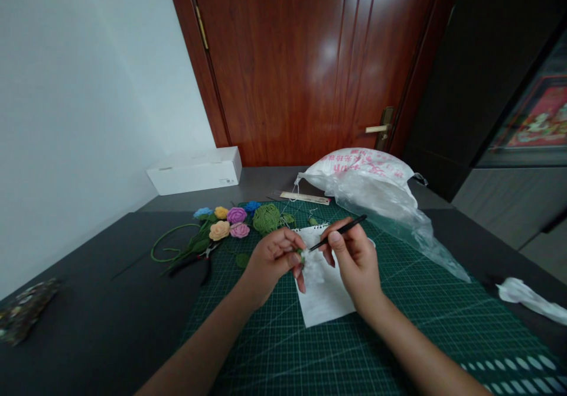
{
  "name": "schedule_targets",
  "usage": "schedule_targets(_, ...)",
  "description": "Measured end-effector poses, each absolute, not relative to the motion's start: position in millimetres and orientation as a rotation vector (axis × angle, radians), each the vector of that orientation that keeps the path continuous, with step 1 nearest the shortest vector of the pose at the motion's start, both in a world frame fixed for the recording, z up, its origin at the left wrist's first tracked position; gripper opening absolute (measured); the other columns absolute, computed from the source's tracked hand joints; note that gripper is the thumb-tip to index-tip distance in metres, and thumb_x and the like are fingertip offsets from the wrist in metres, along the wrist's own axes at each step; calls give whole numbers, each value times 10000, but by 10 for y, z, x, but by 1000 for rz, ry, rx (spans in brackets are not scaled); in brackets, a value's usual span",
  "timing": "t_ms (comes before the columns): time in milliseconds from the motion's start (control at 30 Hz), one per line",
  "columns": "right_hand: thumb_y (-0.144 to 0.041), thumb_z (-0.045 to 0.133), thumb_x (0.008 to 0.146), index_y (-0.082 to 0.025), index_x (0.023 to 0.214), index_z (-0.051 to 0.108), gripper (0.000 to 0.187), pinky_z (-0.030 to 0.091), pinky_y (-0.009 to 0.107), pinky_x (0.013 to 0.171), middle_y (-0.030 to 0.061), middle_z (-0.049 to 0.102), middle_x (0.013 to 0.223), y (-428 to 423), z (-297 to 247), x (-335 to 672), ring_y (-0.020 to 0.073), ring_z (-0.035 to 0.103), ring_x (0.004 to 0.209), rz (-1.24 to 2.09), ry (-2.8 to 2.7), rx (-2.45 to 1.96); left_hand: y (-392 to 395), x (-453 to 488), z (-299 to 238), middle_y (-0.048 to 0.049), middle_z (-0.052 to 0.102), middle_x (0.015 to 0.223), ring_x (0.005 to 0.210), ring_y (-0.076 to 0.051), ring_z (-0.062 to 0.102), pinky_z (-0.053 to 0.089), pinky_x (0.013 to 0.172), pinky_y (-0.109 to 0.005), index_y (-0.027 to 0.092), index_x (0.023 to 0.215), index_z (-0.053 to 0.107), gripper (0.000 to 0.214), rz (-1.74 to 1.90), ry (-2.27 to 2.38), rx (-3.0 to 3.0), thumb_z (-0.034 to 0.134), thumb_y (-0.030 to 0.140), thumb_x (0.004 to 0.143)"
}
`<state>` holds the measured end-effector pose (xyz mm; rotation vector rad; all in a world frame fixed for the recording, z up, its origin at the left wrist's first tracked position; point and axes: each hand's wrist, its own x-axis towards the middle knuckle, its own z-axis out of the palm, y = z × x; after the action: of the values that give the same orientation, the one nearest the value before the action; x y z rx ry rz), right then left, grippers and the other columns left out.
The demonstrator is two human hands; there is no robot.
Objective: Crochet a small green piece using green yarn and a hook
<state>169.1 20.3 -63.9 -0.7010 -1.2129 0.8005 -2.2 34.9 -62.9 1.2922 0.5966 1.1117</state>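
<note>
My left hand (274, 257) pinches a small green crocheted piece (300, 256) between thumb and fingers, with white fluff (313, 269) right beside it. In my right hand (354, 257) is a slim black pointed tool (349, 225), held like a pen and slanting down to the left. Its tip is at the fluff, close to the green piece. Whether the tool has one or two prongs is not clear. Beneath both hands lies a white sheet of paper (325, 307) with a torn spiral edge.
A green cutting mat (266, 349) covers the table's middle. Crocheted flowers (220, 230), a green yarn ball (266, 218) and black-handled pliers (206, 257) lie left. Behind are a white box (195, 171), a ruler (305, 198) and a white stuffed bag (367, 174) in clear plastic.
</note>
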Motion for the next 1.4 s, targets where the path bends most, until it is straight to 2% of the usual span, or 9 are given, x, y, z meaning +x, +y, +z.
schedule_targets(267,-527,664,923,-220,800,547,351,353,194,402,-70,581,525,289,-636,1652,72,444,374,1046,-1148,-716,308,0,-590,25,636,628,452,-117,561,580,407,-274,158,879,646,159,1086,599,1274,772,190,789)
schedule_targets(467,-536,624,925,-220,789,529,357,321,205,377,-59,595,531,315,-669,1631,69,394,334,1171,-1182,-729,297,5,-585,5,675,672,440,-109,550,555,380,-258,155,860,645,183,1056,601,1240,788,194,753)
schedule_targets(633,-529,650,922,-220,813,575,336,331,221,399,-41,613,552,268,-704,1628,94,448,382,1066,-1283,-783,286,-3,-633,-8,701,685,430,-112,565,515,371,-227,152,832,644,187,1042,618,1205,793,167,721)
schedule_targets(733,-517,718,876,-205,739,642,349,383,246,488,-8,629,597,234,-710,1628,119,523,503,924,-1353,-791,288,-1,-653,11,662,621,442,-102,569,491,406,-187,145,802,651,179,1061,631,1194,807,156,714)
schedule_targets(833,-508,734,866,-203,727,666,343,425,267,557,15,655,658,229,-723,1625,146,580,599,829,-1377,-781,299,9,-646,23,634,599,454,-82,548,481,437,-167,145,790,642,229,1097,634,1190,845,223,719)
schedule_targets(967,-481,610,976,-222,868,621,280,414,252,495,-20,619,660,250,-727,1641,128,537,528,775,-1295,-780,318,26,-613,36,613,626,420,-96,506,502,372,-223,168,864,617,314,1120,632,1188,851,348,756)
schedule_targets(1067,-448,556,1018,-237,901,577,243,417,241,495,-36,594,672,247,-674,1673,118,526,529,723,-1210,-763,335,27,-603,62,552,587,429,-95,491,524,367,-232,172,861,595,325,1148,633,1180,852,345,763)
schedule_targets(1233,-463,588,1000,-240,885,578,251,403,244,474,-41,586,655,207,-621,1676,118,515,510,753,-1170,-735,341,21,-606,62,541,588,450,-90,494,533,372,-222,165,866,590,314,1171,630,1174,851,310,770)
schedule_targets(1400,-464,650,963,-225,884,634,252,432,248,498,-18,638,665,188,-690,1640,124,562,533,750,-1207,-790,336,18,-606,66,531,568,445,-87,488,530,369,-216,162,848,589,293,1179,621,1174,842,293,780)
